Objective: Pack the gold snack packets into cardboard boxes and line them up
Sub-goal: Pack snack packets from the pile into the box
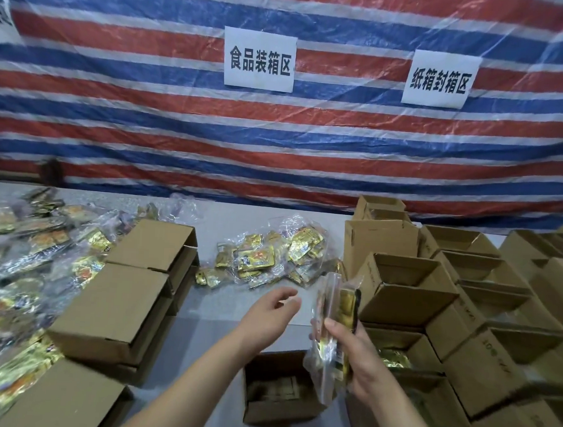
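My right hand (pixel 360 358) grips a clear plastic bag of gold snack packets (pixel 336 317), held upright on edge above a small open cardboard box (pixel 279 409) at the table's near edge. My left hand (pixel 270 314) hovers to the left of the bag, fingers apart, holding nothing. Further back on the white table lies another clear bag with loose gold packets (pixel 268 255). One open box (pixel 393 363) to the right of my right hand shows gold packets inside.
Rows of open cardboard boxes (pixel 465 288) fill the right side of the table (pixel 257 222). Closed flat boxes (pixel 129 287) are stacked left of centre. Heaps of bagged packets (pixel 20 258) cover the far left. A striped tarpaulin with paper signs hangs behind.
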A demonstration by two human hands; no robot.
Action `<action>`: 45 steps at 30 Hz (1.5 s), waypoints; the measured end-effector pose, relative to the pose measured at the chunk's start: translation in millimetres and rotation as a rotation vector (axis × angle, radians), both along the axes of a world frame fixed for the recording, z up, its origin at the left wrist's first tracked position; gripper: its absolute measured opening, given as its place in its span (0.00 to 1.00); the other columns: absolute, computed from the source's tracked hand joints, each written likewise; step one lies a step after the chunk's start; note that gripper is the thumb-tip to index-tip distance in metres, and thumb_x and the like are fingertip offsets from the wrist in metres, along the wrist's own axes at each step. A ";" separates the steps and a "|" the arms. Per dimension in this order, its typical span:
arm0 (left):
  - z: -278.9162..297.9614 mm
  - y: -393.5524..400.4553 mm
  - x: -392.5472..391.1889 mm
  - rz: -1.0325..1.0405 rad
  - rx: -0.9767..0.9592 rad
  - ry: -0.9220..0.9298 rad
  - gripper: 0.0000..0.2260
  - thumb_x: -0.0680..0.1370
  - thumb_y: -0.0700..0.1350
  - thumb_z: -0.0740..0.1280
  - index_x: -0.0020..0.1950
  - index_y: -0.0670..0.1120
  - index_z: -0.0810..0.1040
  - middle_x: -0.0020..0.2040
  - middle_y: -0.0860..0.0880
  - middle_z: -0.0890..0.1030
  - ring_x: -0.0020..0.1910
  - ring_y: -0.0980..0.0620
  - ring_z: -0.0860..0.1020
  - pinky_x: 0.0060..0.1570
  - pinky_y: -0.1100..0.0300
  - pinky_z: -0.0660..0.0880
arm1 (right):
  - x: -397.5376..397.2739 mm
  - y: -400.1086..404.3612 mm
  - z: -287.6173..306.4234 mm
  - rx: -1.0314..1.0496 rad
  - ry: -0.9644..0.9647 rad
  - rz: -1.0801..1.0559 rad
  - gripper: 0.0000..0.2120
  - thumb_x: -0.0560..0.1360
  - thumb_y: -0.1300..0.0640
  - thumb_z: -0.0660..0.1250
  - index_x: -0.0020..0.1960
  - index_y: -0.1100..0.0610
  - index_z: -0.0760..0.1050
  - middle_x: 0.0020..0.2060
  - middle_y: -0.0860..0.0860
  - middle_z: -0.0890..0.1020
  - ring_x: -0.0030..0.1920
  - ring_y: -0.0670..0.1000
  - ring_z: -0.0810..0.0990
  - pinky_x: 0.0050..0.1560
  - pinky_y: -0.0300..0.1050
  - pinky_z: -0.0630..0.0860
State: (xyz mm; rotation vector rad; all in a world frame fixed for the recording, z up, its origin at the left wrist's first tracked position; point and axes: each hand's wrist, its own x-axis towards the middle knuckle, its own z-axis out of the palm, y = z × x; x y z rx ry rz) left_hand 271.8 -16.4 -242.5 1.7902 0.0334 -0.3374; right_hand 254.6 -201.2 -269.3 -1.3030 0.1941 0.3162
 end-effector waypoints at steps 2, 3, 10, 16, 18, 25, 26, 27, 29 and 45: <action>-40.2 20.5 -2.1 0.071 0.223 0.044 0.17 0.81 0.54 0.61 0.69 0.52 0.70 0.68 0.51 0.72 0.65 0.54 0.72 0.62 0.58 0.70 | 9.6 -7.4 -13.2 -0.112 0.039 0.019 0.30 0.64 0.46 0.79 0.63 0.53 0.77 0.55 0.56 0.85 0.59 0.60 0.81 0.61 0.63 0.76; -62.2 28.4 -5.7 0.066 0.307 0.097 0.21 0.81 0.54 0.61 0.73 0.49 0.67 0.72 0.48 0.69 0.69 0.50 0.69 0.67 0.57 0.67 | 14.1 -9.4 -19.0 -0.140 0.069 0.050 0.30 0.64 0.45 0.78 0.63 0.53 0.76 0.55 0.55 0.84 0.60 0.60 0.80 0.63 0.64 0.74; -168.2 43.5 -24.6 -0.017 0.417 0.225 0.15 0.84 0.51 0.56 0.69 0.49 0.68 0.66 0.46 0.75 0.67 0.48 0.73 0.64 0.60 0.68 | 44.0 6.7 -52.9 -0.838 -0.159 0.689 0.27 0.66 0.44 0.76 0.62 0.41 0.73 0.56 0.42 0.81 0.56 0.39 0.80 0.62 0.41 0.75; -181.2 44.2 -24.2 0.128 0.301 0.194 0.08 0.84 0.53 0.53 0.58 0.55 0.70 0.54 0.49 0.81 0.54 0.50 0.79 0.55 0.57 0.73 | 57.6 47.7 -73.1 -1.321 -0.471 1.135 0.21 0.71 0.52 0.68 0.63 0.48 0.71 0.56 0.53 0.81 0.56 0.58 0.79 0.55 0.48 0.77; -179.5 45.1 -23.8 0.151 0.293 0.200 0.08 0.84 0.53 0.53 0.59 0.55 0.69 0.54 0.49 0.81 0.53 0.50 0.79 0.56 0.56 0.74 | 62.4 54.0 -73.5 -1.331 -0.517 1.144 0.18 0.72 0.52 0.67 0.61 0.48 0.72 0.54 0.54 0.82 0.55 0.58 0.79 0.52 0.47 0.76; -179.0 44.1 -33.0 0.084 0.273 0.147 0.09 0.84 0.50 0.55 0.61 0.51 0.71 0.51 0.47 0.82 0.49 0.51 0.80 0.52 0.57 0.75 | 50.8 46.1 -99.9 -1.136 -0.259 1.294 0.11 0.71 0.51 0.67 0.54 0.49 0.74 0.50 0.51 0.82 0.50 0.53 0.80 0.53 0.47 0.78; -178.6 43.2 -33.6 0.087 0.273 0.138 0.09 0.84 0.49 0.55 0.61 0.51 0.71 0.51 0.47 0.82 0.49 0.51 0.80 0.52 0.57 0.75 | 48.4 48.7 -107.9 -1.166 -0.254 1.286 0.12 0.72 0.51 0.66 0.55 0.48 0.73 0.52 0.51 0.81 0.52 0.54 0.80 0.54 0.47 0.77; -178.0 42.8 -33.6 0.092 0.277 0.128 0.10 0.84 0.49 0.54 0.61 0.50 0.71 0.51 0.47 0.82 0.50 0.51 0.79 0.53 0.58 0.74 | 46.9 52.0 -116.8 -1.212 -0.265 1.283 0.13 0.73 0.51 0.65 0.58 0.47 0.72 0.55 0.53 0.80 0.55 0.56 0.79 0.56 0.48 0.75; -177.2 42.7 -34.5 0.096 0.272 0.122 0.09 0.84 0.48 0.54 0.61 0.49 0.71 0.51 0.48 0.81 0.50 0.53 0.79 0.54 0.60 0.74 | 44.4 58.9 -136.3 -1.315 -0.267 1.308 0.19 0.76 0.52 0.65 0.65 0.52 0.69 0.60 0.57 0.77 0.60 0.60 0.77 0.60 0.51 0.73; -181.5 38.2 -43.2 0.082 0.292 0.194 0.10 0.83 0.54 0.53 0.62 0.56 0.68 0.49 0.48 0.81 0.48 0.51 0.80 0.52 0.55 0.75 | 26.2 46.6 -156.5 -1.172 0.168 1.090 0.22 0.82 0.41 0.54 0.61 0.54 0.79 0.63 0.55 0.79 0.62 0.53 0.77 0.61 0.41 0.70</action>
